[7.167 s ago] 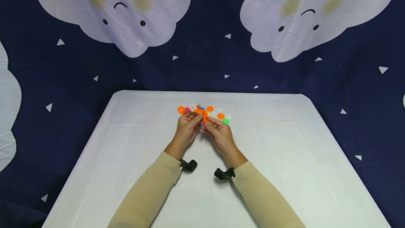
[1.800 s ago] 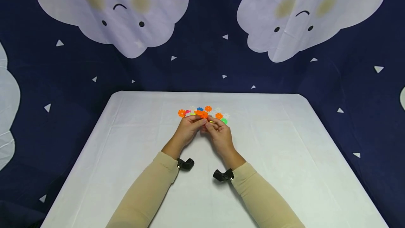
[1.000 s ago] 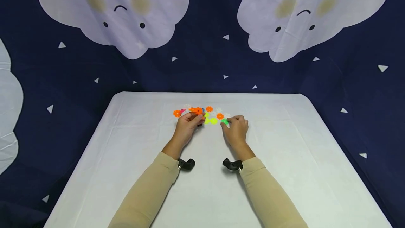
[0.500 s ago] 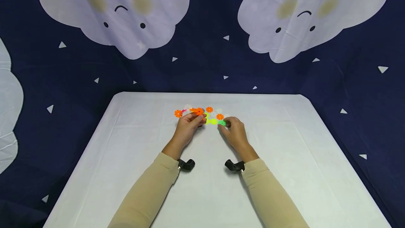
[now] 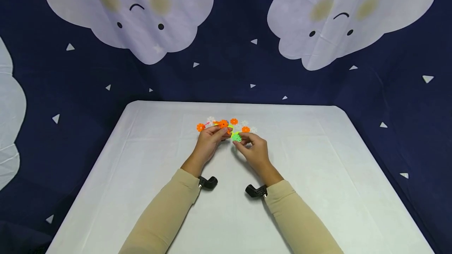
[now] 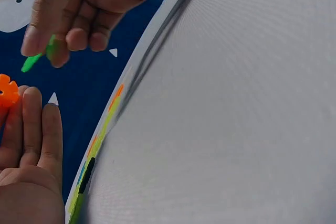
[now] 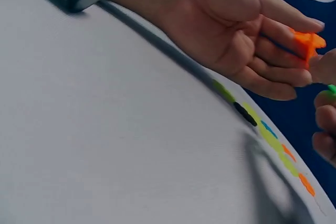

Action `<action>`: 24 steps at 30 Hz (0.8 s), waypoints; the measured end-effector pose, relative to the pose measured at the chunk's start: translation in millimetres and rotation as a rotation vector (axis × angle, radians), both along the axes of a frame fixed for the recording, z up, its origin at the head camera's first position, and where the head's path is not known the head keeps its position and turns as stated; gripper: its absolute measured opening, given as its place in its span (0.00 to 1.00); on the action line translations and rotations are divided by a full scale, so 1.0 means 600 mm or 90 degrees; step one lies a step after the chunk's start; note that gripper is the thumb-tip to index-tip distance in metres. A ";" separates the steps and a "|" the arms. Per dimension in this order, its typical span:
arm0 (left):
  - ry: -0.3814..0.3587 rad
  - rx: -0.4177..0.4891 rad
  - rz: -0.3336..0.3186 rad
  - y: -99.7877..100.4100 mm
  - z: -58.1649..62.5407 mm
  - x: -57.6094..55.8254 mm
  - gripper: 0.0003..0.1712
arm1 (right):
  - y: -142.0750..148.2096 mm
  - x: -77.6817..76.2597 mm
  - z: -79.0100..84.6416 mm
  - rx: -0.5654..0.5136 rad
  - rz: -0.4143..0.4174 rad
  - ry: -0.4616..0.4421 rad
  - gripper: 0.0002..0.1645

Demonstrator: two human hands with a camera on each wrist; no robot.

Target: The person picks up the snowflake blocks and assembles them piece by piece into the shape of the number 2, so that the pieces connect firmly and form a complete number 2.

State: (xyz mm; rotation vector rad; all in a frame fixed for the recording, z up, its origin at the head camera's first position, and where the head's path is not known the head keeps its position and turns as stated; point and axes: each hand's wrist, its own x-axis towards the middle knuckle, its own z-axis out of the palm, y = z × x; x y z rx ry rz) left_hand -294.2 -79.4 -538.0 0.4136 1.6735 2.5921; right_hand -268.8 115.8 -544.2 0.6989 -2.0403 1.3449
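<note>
My left hand [image 5: 207,142] pinches a small assembly of orange flower-shaped interlocking discs [image 5: 223,124] between thumb and fingers, raised over the far part of the table. In the right wrist view these orange discs [image 7: 311,43] stand at angles to one another. Just right of it, my right hand [image 5: 257,153] pinches a green disc [image 5: 236,138] by its edge. The left wrist view has the green disc [image 6: 32,62] almost edge-on below the right thumb, apart from the orange disc [image 6: 7,92]. Part of the orange assembly is hidden behind the left fingers.
Loose discs lie behind the hands on the white table [image 5: 300,167]: an orange one [image 5: 200,127] at left, others in orange [image 5: 245,129] and white [image 5: 244,123] at right. The right wrist view also shows yellow-green [image 7: 270,137] and black [image 7: 245,114] ones. A dark cloud-print cloth [image 5: 226,77] hangs behind.
My right hand has left the orange assembly, picked up the green disc from the right of the loose discs and brought it left toward the left hand. The left hand keeps holding the orange discs.
</note>
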 end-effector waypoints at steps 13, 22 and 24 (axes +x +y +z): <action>0.010 -0.025 -0.015 0.004 0.001 0.000 0.13 | -0.010 0.004 0.003 0.060 -0.023 0.130 0.21; 0.009 -0.072 0.001 0.011 0.006 0.007 0.10 | -0.021 0.009 0.001 0.089 -0.102 0.198 0.25; 0.006 -0.078 0.004 0.013 0.007 0.008 0.11 | -0.022 0.010 0.000 0.090 -0.100 0.195 0.26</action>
